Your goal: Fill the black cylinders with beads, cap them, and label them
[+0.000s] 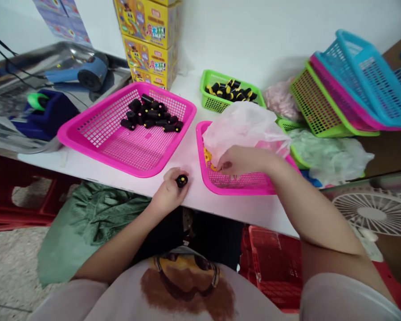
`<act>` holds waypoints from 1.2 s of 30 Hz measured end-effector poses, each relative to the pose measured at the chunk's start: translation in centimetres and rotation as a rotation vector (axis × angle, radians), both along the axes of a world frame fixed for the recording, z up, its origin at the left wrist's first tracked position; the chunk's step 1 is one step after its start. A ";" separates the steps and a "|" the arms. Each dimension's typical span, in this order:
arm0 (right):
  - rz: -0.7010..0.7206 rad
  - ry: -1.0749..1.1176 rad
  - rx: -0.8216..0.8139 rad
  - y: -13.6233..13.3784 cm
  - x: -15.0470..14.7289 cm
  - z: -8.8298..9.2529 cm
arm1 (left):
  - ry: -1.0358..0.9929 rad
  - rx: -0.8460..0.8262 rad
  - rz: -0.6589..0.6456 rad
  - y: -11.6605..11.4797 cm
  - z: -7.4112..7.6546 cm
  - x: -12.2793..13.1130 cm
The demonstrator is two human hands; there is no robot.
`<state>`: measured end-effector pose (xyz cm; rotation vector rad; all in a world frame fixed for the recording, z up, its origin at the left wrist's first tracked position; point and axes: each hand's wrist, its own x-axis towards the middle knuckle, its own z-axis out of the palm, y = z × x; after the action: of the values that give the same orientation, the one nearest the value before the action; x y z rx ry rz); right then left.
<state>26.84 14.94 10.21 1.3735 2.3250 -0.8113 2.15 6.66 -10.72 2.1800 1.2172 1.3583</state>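
My left hand (169, 189) rests at the white table's front edge, fingers closed round a small black cylinder (182, 180). My right hand (239, 161) reaches into a pink basket (240, 186) and pinches a small yellow piece (214, 167) beside other yellow pieces (207, 155). A clear plastic bag (245, 125) lies in that basket just behind my right hand. To the left, a larger pink basket (96, 142) holds several black cylinders (150, 117).
A green basket (207, 96) of black-and-yellow pieces stands behind. Stacked blue, pink and green baskets (350, 84) lean at the right over plastic bags (327, 154). Yellow boxes (150, 42) stand at the back. A metal tray with a blue tool (87, 71) is left; a fan (374, 214) right.
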 end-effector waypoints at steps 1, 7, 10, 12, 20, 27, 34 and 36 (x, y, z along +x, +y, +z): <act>-0.015 -0.108 0.092 -0.3 -0.2 -1.2 | -0.021 -0.014 -0.008 0.1 -0.1 0.0; -0.039 -0.105 0.331 0.3 0.0 -6.2 | -0.091 -0.147 -0.060 0.1 0.1 -0.1; -0.039 -0.049 0.370 0.5 0.4 -6.9 | -0.116 -0.239 -0.084 0.0 0.7 -0.2; -0.048 -0.039 0.376 0.4 0.5 -6.6 | -0.156 -0.247 -0.135 0.1 1.0 -0.3; -0.251 0.592 0.593 -7.9 0.3 -2.2 | -0.348 0.050 -0.313 -1.0 3.3 -0.1; -0.480 1.276 0.171 -15.9 -4.8 -5.5 | -0.256 0.136 -0.454 -4.1 7.1 0.9; -0.733 1.408 0.298 -17.0 -6.1 -8.0 | -0.304 0.002 -0.654 -5.0 8.5 1.7; -0.765 1.435 0.324 -17.3 -6.0 -8.1 | -0.338 -0.041 -0.699 -5.3 8.6 2.2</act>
<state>20.82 -2.38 2.07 2.3735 2.8348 -2.3323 4.31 1.39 -2.14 1.9505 0.3013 1.2827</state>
